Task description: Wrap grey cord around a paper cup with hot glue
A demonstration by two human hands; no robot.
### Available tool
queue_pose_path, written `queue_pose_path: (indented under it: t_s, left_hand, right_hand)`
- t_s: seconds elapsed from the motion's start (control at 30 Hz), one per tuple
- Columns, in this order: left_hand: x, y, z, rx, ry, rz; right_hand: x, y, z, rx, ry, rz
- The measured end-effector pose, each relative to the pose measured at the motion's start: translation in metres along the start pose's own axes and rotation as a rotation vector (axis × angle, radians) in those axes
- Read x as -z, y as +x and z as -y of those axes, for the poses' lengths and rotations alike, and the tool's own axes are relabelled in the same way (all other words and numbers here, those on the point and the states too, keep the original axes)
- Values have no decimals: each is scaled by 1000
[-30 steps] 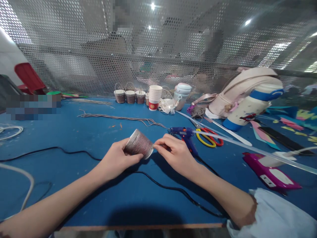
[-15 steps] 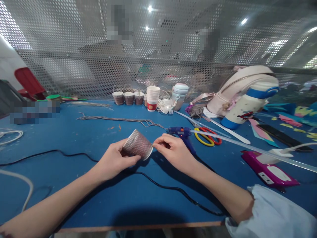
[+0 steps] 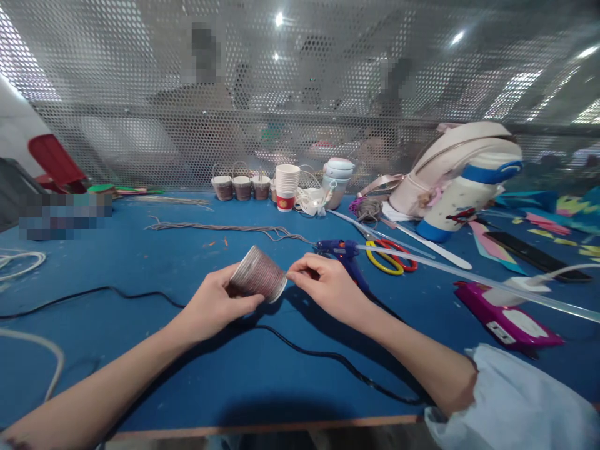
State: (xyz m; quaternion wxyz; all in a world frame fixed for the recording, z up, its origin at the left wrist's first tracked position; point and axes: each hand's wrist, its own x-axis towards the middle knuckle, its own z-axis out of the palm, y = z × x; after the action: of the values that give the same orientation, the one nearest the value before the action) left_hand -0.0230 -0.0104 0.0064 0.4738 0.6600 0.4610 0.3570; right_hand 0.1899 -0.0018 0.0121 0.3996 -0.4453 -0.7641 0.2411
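Observation:
My left hand (image 3: 220,301) grips a paper cup (image 3: 260,275) wound with brownish-grey cord, tilted on its side above the blue table. The cup's white rimmed end points right, towards my right hand (image 3: 328,284). Thumb and fingertips of that hand are pinched together right at this edge; whatever lies between them is too small to make out. Just behind my right hand rests a blue glue gun (image 3: 342,253) with a long clear glue stick in its back. Several long strands of grey cord (image 3: 225,228) lie beyond the cup.
Several cord-wrapped cups (image 3: 242,189) with handles stand at the back beside stacked paper cups (image 3: 287,187). Scissors (image 3: 389,257) lie right of the glue gun. A purple power strip (image 3: 510,319), a bottle (image 3: 464,197) and a bag fill the right. Black cable (image 3: 319,355) crosses the front.
Both hands hold nearly the same pose on the cup. The whole view has shifted very slightly; nothing was visibly picked up or let go.

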Motion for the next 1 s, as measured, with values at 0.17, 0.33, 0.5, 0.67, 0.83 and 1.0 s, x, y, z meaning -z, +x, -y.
queue_pose_path:
  t_s: [0.17, 0.33, 0.5, 0.67, 0.83, 1.0]
  left_hand:
    - [1, 1, 1, -5, 8, 12]
    - [2, 2, 1, -23, 10, 18]
    - [3, 3, 1, -45, 5, 44]
    - [7, 4, 1, -20, 1, 69]
    - [10, 4, 0, -12, -19, 40]
    - [12, 8, 11, -7, -84, 29]
  right_hand:
    - [0, 0, 0, -4, -5, 6]
    - [0, 1, -1, -67, 39, 38]
    - [2, 4, -3, -162, 132, 103]
    - [2, 5, -4, -218, 190, 130]
    - [1, 5, -7, -194, 207, 117]
    - [0, 5, -9, -202, 263, 128]
